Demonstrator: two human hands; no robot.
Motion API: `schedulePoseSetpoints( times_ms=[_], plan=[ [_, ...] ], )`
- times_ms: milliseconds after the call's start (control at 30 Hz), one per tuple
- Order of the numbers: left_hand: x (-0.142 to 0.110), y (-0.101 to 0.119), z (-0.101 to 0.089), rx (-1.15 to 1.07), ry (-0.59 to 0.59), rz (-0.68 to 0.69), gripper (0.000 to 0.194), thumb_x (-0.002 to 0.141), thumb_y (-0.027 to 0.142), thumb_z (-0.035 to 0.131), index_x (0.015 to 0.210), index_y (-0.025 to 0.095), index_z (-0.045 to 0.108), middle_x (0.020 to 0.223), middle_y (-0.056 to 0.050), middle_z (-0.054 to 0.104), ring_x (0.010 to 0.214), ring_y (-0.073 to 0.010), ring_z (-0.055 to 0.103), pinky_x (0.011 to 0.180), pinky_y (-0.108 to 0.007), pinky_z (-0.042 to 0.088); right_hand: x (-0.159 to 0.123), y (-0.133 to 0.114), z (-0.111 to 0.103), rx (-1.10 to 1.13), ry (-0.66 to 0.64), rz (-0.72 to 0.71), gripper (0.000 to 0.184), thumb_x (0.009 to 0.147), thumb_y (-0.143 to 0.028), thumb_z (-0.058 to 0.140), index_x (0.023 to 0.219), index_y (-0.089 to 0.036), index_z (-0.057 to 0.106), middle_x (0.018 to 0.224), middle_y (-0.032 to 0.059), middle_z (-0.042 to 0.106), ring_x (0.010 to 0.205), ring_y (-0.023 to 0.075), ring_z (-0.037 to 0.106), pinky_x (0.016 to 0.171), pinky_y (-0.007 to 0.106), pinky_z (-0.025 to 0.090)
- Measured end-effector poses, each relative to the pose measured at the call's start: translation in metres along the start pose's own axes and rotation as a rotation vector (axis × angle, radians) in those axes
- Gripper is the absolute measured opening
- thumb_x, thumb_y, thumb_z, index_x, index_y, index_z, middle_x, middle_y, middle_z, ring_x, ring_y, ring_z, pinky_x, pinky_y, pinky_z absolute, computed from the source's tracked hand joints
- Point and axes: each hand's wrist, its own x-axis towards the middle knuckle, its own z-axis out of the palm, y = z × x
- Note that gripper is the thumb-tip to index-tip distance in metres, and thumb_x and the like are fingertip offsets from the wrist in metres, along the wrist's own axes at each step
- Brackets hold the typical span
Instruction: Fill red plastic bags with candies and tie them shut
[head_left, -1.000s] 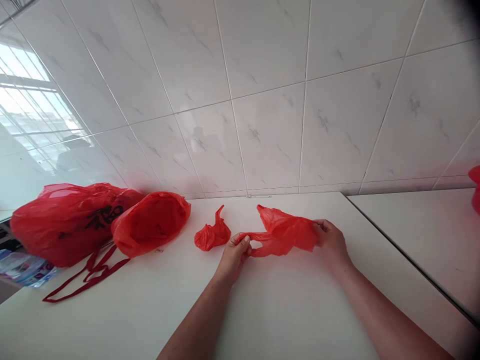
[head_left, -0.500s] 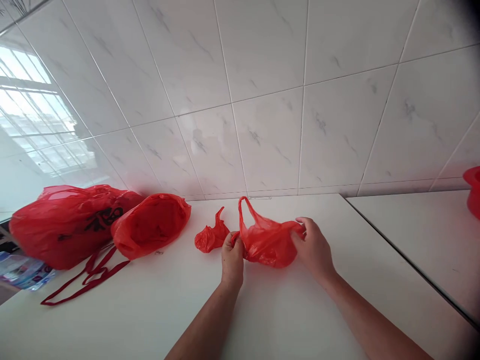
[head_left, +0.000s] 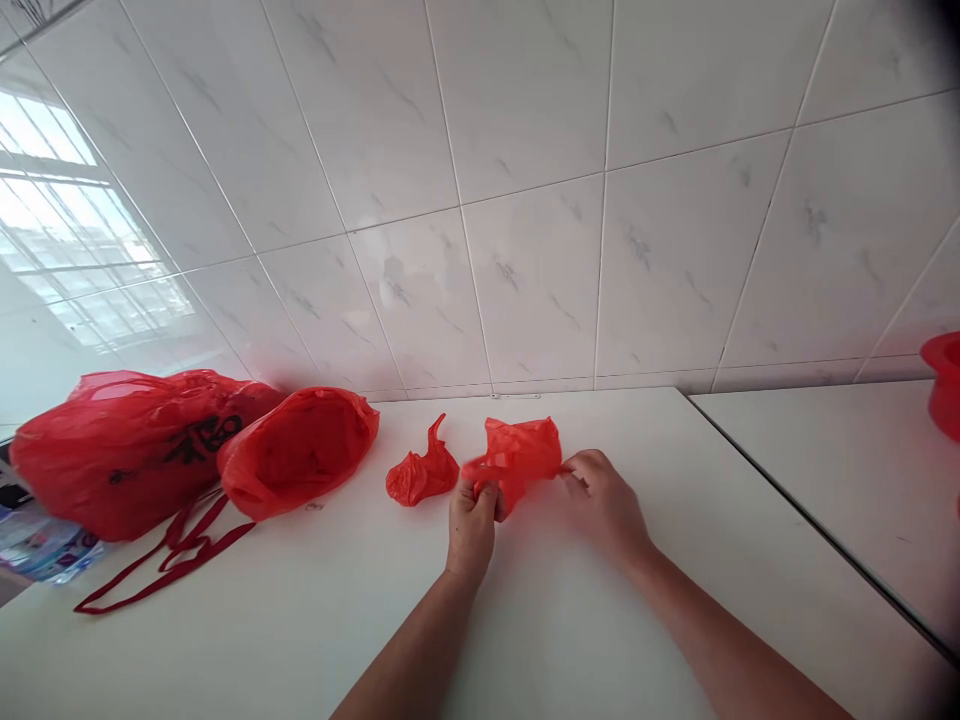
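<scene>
A thin red plastic bag [head_left: 519, 458], gathered into a loose bunch, sits over the white countertop [head_left: 315, 620]. My left hand [head_left: 471, 530] is shut on its lower left part, with a twisted handle running out through the fingers. My right hand [head_left: 601, 505] pinches the bag's right edge between the thumb and fingers. Just left of my left hand, a small crumpled red bag [head_left: 420, 476] rests on the counter, apart from my hand. A wider open red bag [head_left: 298, 452] lies further left.
A full red bag with black characters [head_left: 135, 450] lies at the far left, with a dark red strap [head_left: 161, 565] in front of it. A marbled white tile wall [head_left: 525, 280] rises behind the counter. A red object [head_left: 946, 385] stands at the right edge, beyond a counter seam [head_left: 810, 520].
The bag has been bunched smaller and its raised handle has folded down. My right hand has moved left, towards my left hand.
</scene>
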Motion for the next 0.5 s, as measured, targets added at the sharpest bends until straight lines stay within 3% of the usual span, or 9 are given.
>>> schedulePoseSetpoints(
  times_ms=[133, 200, 400, 500],
  plan=[
    [0.010, -0.003, -0.013, 0.052, 0.158, 0.006, 0.016, 0.081, 0.034, 0.050, 0.075, 0.019, 0.052, 0.054, 0.006, 0.038, 0.051, -0.0085, 0.037, 0.051, -0.019, 0.037, 0.020, 0.025, -0.031, 0.274, 0.206, 0.386, 0.011, 0.074, -0.031, 0.051, 0.074, -0.022, 0.058, 0.074, -0.0001, 0.061, 0.063, 0.0150, 0.056, 0.057, 0.026, 0.040],
    [0.015, -0.004, -0.019, 0.072, 0.210, 0.024, 0.013, 0.080, 0.031, 0.050, 0.076, 0.020, 0.051, 0.057, 0.006, 0.038, 0.053, -0.0086, 0.036, 0.053, -0.019, 0.038, 0.026, 0.035, -0.045, 0.332, 0.283, 0.507, 0.012, 0.071, -0.030, 0.050, 0.073, -0.020, 0.056, 0.065, 0.0005, 0.059, 0.056, 0.0147, 0.053, 0.051, 0.026, 0.039],
    [0.011, -0.005, -0.018, 0.187, 0.153, 0.117, 0.010, 0.078, 0.024, 0.047, 0.072, 0.019, 0.053, 0.062, 0.003, 0.046, 0.057, -0.0104, 0.040, 0.054, -0.020, 0.035, 0.026, 0.042, -0.053, 0.490, 0.313, 0.607, 0.018, 0.072, -0.037, 0.051, 0.079, -0.020, 0.051, 0.060, -0.0010, 0.054, 0.049, 0.0129, 0.048, 0.045, 0.025, 0.038],
    [0.004, -0.004, -0.012, 0.276, 0.050, 0.193, 0.007, 0.072, 0.018, 0.052, 0.067, 0.020, 0.056, 0.063, 0.001, 0.053, 0.059, -0.0119, 0.043, 0.055, -0.021, 0.034, 0.022, 0.035, -0.048, 0.590, 0.158, 0.563, 0.022, 0.075, -0.041, 0.048, 0.066, -0.021, 0.047, 0.056, -0.0011, 0.051, 0.047, 0.0116, 0.044, 0.044, 0.025, 0.036]
  ],
)
